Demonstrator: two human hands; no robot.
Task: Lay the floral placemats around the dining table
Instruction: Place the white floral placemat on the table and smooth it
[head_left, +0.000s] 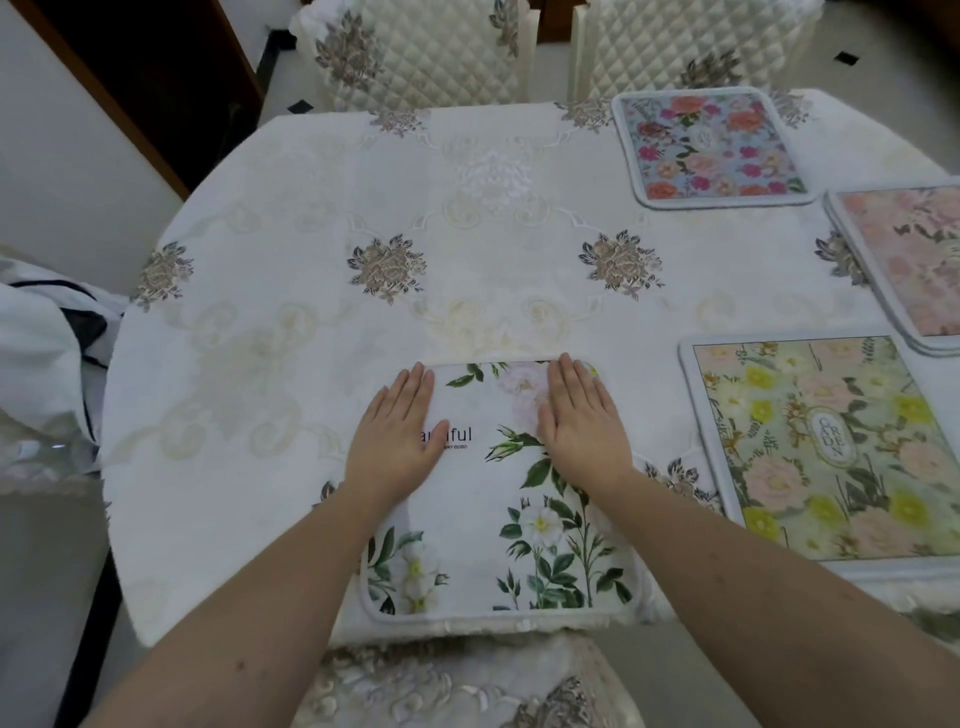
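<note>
The dining table (322, 270) fills most of the view, draped in a white embroidered cloth, with two quilted chairs (415, 52) at its far side and another chair (467, 686) tucked in at the near edge. A bundle of white cloth (47, 332) lies off the table's left end.

Four placemats are in sight. The white mat with green leaves (498, 519) lies flat at the near edge, in front of the person. Just to its right is the green and yellow mat (831, 447), apart from it. Beyond that, at the right edge of the view, the pink mat (914, 260) seems to sit on top of at least one more, judging from its layered rim. The blue mat with red roses (711, 145) lies at the far side, in front of the right-hand chair.

Both hands lie flat on the far half of the white mat, fingers straight and together, gripping nothing: the left hand (400, 431) by its left edge, the right hand (582, 421) towards its right.

The step in hand looks like pressing and squaring this mat at its seat. Next would likely be lifting both palms and reaching to the pink pile for a mat, since the far left place is bare
</note>
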